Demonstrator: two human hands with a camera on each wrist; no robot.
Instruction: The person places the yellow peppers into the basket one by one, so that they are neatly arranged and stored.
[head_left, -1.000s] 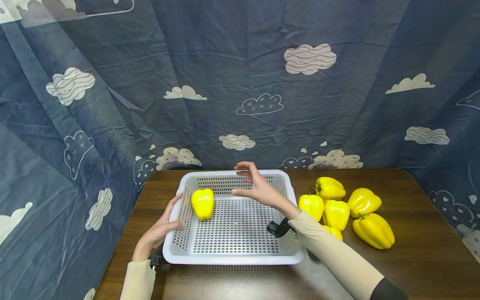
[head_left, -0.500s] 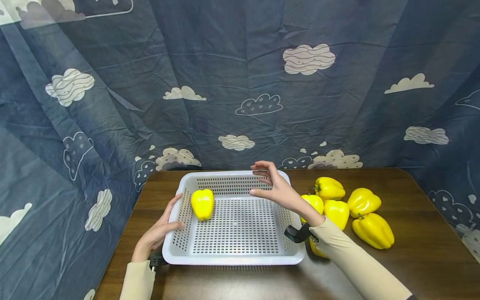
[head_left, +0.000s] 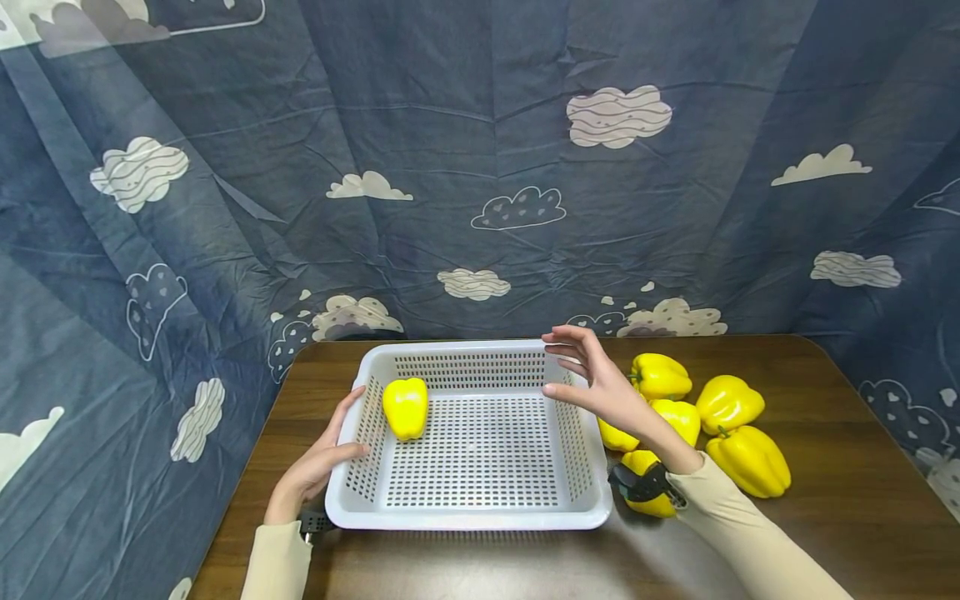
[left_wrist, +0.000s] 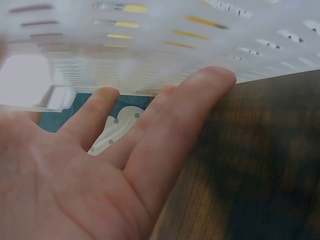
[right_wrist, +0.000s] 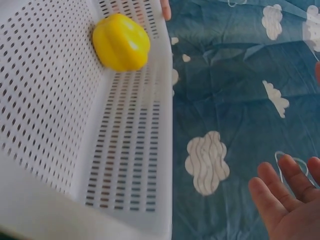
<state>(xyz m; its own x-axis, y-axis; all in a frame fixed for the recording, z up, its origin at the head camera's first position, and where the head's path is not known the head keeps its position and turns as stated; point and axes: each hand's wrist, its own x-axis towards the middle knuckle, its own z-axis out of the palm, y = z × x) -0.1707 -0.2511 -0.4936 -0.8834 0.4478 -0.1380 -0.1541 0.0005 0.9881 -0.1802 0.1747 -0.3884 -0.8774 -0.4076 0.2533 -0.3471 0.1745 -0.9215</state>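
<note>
Behind everything, from edge to edge, a dark blue curtain (head_left: 675, 217) printed with pale clouds (head_left: 618, 117). Below, a brown wood-grain table (head_left: 832, 450) with rounded far corners. On it, toward the person's left, a white basket (head_left: 468, 521), rectangular, with slotted walls and a perforated floor. Reaching in from both lower sides, cream sleeves (head_left: 757, 533). At the basket's left wall, the left hand (head_left: 318, 462), gripping the rim, thumb over the top and fingers along the outside. About the right rim, the right hand (head_left: 606, 387), released, thumb set apart from loosely bent fingers (well apart from the wall, judging by the right wrist view).

Within the basket, near the left wall and toward the far side, a single yellow pepper (head_left: 406, 408); hard to tell whether touching that wall. To the right of the basket, six loose peppers (head_left: 729, 406) in a cluster on the table, some partly hidden behind the right hand and wrist. Smaller again, black wrist cameras (head_left: 643, 482), one at each wrist. Smallest of all, on the cluster's lower right pepper, a green stem (head_left: 722, 432).
</note>
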